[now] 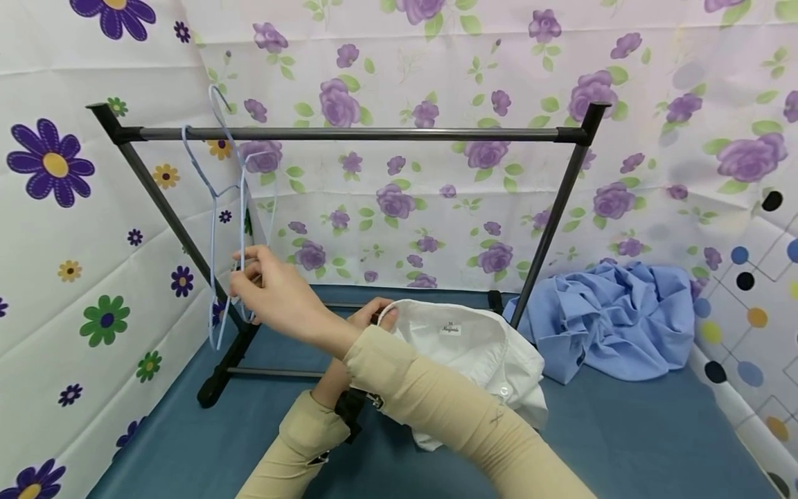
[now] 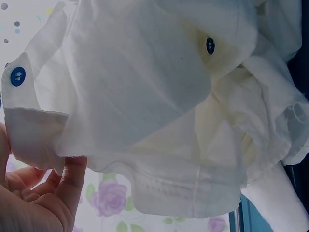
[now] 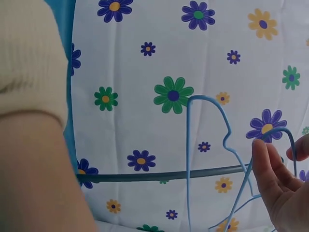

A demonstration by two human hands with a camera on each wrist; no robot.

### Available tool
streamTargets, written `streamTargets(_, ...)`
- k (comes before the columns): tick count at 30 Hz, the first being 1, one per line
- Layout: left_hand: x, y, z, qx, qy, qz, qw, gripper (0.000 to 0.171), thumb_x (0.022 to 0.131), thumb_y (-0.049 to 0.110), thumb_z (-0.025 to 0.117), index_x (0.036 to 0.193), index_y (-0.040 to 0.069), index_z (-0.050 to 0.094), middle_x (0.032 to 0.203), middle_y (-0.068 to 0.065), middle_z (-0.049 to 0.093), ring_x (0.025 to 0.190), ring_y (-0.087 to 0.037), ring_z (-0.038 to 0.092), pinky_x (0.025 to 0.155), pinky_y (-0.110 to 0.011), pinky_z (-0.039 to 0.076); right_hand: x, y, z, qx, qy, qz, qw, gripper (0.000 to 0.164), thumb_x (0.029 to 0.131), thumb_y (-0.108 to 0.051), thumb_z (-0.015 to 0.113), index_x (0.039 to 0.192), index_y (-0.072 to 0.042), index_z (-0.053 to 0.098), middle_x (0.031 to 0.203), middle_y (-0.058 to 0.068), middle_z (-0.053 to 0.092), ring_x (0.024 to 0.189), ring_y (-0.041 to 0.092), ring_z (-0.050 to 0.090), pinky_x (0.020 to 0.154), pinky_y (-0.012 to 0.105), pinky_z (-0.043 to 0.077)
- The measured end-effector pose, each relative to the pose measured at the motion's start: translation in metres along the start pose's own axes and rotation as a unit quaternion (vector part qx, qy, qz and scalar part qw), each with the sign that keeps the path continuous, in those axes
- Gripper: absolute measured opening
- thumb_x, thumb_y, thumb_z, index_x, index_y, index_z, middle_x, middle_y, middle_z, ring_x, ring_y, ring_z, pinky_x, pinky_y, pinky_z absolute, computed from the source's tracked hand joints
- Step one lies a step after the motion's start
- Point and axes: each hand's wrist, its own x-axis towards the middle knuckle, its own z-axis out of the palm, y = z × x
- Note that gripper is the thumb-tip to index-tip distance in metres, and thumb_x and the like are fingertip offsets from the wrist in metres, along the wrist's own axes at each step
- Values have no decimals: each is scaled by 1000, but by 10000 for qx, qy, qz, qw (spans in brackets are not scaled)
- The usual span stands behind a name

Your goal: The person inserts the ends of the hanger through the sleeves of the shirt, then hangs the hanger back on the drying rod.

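Observation:
My right hand [image 1: 274,294] reaches across to the left and pinches the lower part of a light blue hanger [image 1: 242,208]. That hanger's hook stands above the rail. Another blue hanger [image 1: 213,277] hangs from the rail just left of it. Under the right forearm, my left hand [image 1: 374,315] grips the collar edge of a white shirt [image 1: 455,346] with a small neck label. Dark buttons show on the shirt cloth [image 2: 145,96] in the left wrist view. The right forearm hides part of the shirt.
The black and grey clothes rack [image 1: 374,134] stands on the blue table surface [image 1: 623,436]. A crumpled blue garment [image 1: 617,326] lies at the right, beside the rack's right leg [image 1: 555,222]. Patterned cloth [image 1: 399,201] lines the back and sides.

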Motion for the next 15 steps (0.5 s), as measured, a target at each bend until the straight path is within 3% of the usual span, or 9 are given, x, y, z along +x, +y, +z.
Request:
streamTargets(6, 0, 0, 4, -224, 172, 127, 9995, 19, 103, 13, 57, 114, 0, 67, 94, -12, 65, 79, -21, 54, 66, -31, 44, -12, 2, -13, -102, 253, -127, 9995, 39, 108, -21, 41, 145, -8, 41, 105, -6, 65, 67, 9, 62, 59, 26, 54)
streamTargets(13, -1, -4, 2, -639, -107, 209, 9977, 20, 107, 16, 51, 116, 3, 63, 85, -6, 56, 65, -13, 44, 62, -30, 40, -36, 9, -32, -249, 456, -288, 9982, 37, 110, -19, 37, 144, -7, 40, 112, 2, 65, 74, 8, 62, 63, 24, 55)
streamTargets(15, -3, -9, 1, -223, -9, 574, 9981, 14, 104, 8, 54, 96, 1, 62, 74, -4, 50, 59, -8, 36, 58, -29, 36, -43, 11, -39, -293, 481, -252, 9981, 36, 110, -19, 36, 144, -7, 41, 113, 3, 65, 77, 8, 62, 64, 24, 55)
